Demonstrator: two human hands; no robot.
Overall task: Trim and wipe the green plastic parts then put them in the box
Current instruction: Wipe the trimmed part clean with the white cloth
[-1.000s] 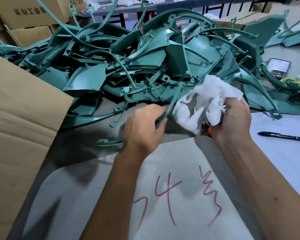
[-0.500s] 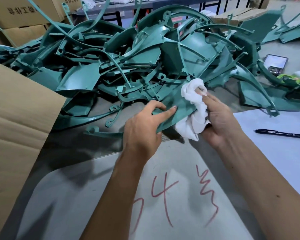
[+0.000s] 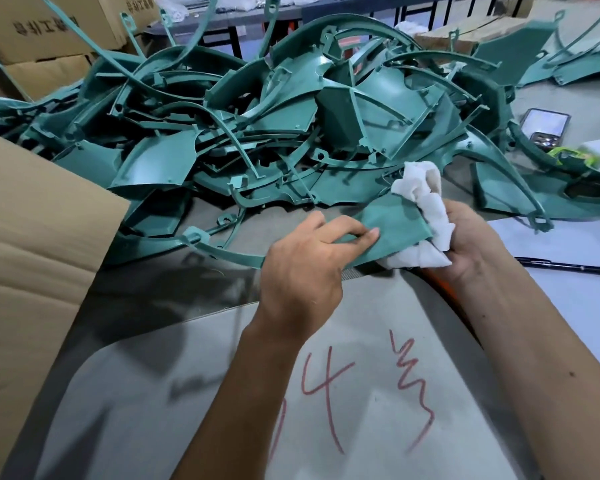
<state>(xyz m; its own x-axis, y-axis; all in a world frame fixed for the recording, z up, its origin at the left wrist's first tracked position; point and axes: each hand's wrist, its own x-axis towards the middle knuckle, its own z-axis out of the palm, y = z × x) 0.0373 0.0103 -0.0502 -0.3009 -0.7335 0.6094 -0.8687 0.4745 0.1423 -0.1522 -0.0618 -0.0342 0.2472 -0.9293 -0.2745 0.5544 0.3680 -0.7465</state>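
Green moulded plastic makes up nearly everything on the bench: a large tangled heap of curved green plastic panels and thin arc-shaped strips point(image 3: 291, 133) is spread across the far half of the grey work table point(image 3: 153, 296), and this heap is judged to be the stock yet to be trimmed and wiped. One flat, fan-shaped green plastic part with a long curved strip trailing from it point(image 3: 392, 233) is held just above the table in front of the heap. It is pinched at its near edge by the left hand point(image 3: 305, 271), the thumb laid on its upper face and the fingers curled under it. A crumpled white cloth point(image 3: 426, 220) is gripped in the right hand point(image 3: 471, 244) and is folded over the right edge of the part, so that both faces are touched by it; the wiping step is therefore judged to be in hand for this piece. Whether the piece has been trimmed cannot be told, and no cutting tool is plainly seen, though something orange point(image 3: 440, 285) shows under the right wrist. A brown cardboard flap point(image 3: 39, 254), taken to belong to the box, is seen at the left, but its inside is hidden, so the number of finished parts cannot be counted. A black pen point(image 3: 568, 268) and a phone point(image 3: 544, 126) lie to the right. With the heap so large, most of the task is judged to remain.
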